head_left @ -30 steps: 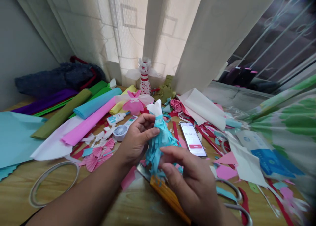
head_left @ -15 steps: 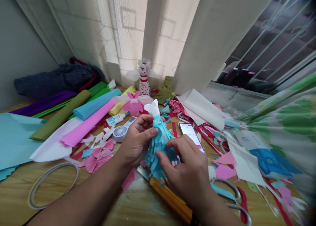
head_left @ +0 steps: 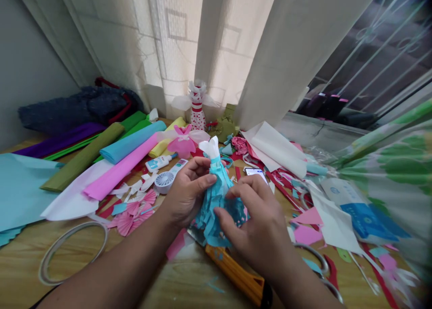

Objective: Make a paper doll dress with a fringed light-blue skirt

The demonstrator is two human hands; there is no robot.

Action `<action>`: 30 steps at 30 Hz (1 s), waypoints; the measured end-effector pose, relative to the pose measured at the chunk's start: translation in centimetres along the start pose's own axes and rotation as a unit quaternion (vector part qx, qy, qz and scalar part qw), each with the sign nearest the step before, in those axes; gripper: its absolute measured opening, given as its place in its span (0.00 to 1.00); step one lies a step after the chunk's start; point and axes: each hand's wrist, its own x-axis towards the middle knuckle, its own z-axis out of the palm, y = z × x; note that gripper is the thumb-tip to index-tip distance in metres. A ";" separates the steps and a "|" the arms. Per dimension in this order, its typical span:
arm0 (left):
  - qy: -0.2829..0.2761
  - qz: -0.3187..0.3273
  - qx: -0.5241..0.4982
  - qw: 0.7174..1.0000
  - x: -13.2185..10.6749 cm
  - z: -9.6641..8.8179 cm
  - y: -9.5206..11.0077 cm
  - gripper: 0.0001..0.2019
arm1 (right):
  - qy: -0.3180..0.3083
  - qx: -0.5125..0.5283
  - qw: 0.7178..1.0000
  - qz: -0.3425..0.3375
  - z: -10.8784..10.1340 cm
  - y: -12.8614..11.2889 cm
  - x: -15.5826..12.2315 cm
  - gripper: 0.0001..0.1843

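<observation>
A small paper dress (head_left: 219, 187) with a white top and a fringed light-blue skirt stands upright in front of me. My left hand (head_left: 191, 190) grips it around the waist from the left, thumb in front. On the skirt's right side is my right hand (head_left: 254, 214), its thumb and forefinger apart beside the fringe; the other fingers are curled. I cannot make out whether its fingertips touch the paper. Under the skirt lies an orange utility knife (head_left: 234, 273), its blade end partly covered.
Crepe paper rolls (head_left: 128, 165) lie at left, near a glue bottle (head_left: 158, 163) and a small fan (head_left: 165, 179). A tape roll (head_left: 45, 259) is front left. Scissors (head_left: 324, 259), a phone (head_left: 255, 172) and paper scraps (head_left: 307, 234) lie right. Finished paper dresses (head_left: 197, 115) stand behind.
My right hand has shifted slightly up, covering more of the phone. The skirt's fringe has spread a little, and the left hand keeps its hold.
</observation>
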 end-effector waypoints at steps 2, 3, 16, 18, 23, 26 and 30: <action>0.000 0.000 0.000 1.000 0.0 -0.1 0.0 0.16 | 0.016 -0.025 1.000 0.001 0.7 -0.1 -0.2 0.04; -0.001 0.002 0.000 1.000 0.0 -0.1 -0.1 0.16 | 0.025 -0.031 0.999 0.001 0.9 -0.1 -0.2 0.04; -0.019 0.014 0.012 1.000 0.1 -0.5 -0.1 0.14 | -0.011 0.006 1.000 0.013 -0.4 0.0 0.6 0.04; -0.015 0.021 0.016 1.000 0.1 -0.5 -0.2 0.15 | -0.002 -0.019 1.000 0.012 0.4 0.0 0.4 0.04; -0.013 0.034 0.034 0.999 0.2 -0.5 -0.3 0.15 | 0.026 -0.021 0.999 0.018 1.1 0.1 0.5 0.05; -0.019 0.035 0.038 0.998 0.3 -0.7 -0.4 0.14 | 0.014 0.017 0.999 0.030 0.2 0.3 0.8 0.06; -0.032 0.019 0.044 0.998 0.3 -0.9 -0.4 0.14 | -0.011 0.016 0.999 0.034 -1.4 0.5 1.1 0.07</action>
